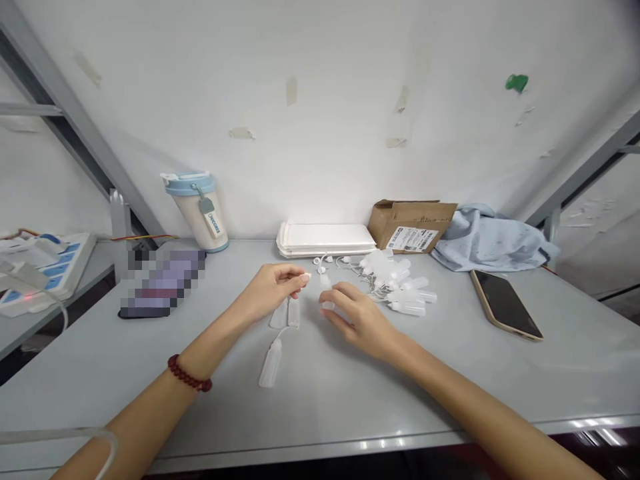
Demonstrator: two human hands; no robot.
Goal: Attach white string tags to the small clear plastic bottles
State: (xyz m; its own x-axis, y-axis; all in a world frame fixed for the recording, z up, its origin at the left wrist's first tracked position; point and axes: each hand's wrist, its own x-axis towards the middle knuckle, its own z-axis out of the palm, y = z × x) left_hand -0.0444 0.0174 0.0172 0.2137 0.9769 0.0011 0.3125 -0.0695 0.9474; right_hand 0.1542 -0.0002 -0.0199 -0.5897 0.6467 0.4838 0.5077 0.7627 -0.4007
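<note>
My left hand [273,290] pinches a small white cap [307,276] between thumb and fingers. Opposite it, my right hand [360,319] curls its thumb and fingers around a small translucent plastic bottle [327,305], partly hidden by the fingers. Below the left hand lie two more translucent bottles [294,313], partly covered. Closer to the front edge rests a single bottle [271,365] with a thin strap at its top. A pile of similar bottles [407,307] with thin tethers spreads beyond the right hand. Several loose white caps [321,262] sit behind the hands.
White flat packs [325,239] lie against the wall beside a cardboard box [413,227] and a light blue cloth [493,237]. A phone [506,305] is at the right. On the left stand a tumbler [197,212], a pixelated dark device [160,287] and a power strip [55,273].
</note>
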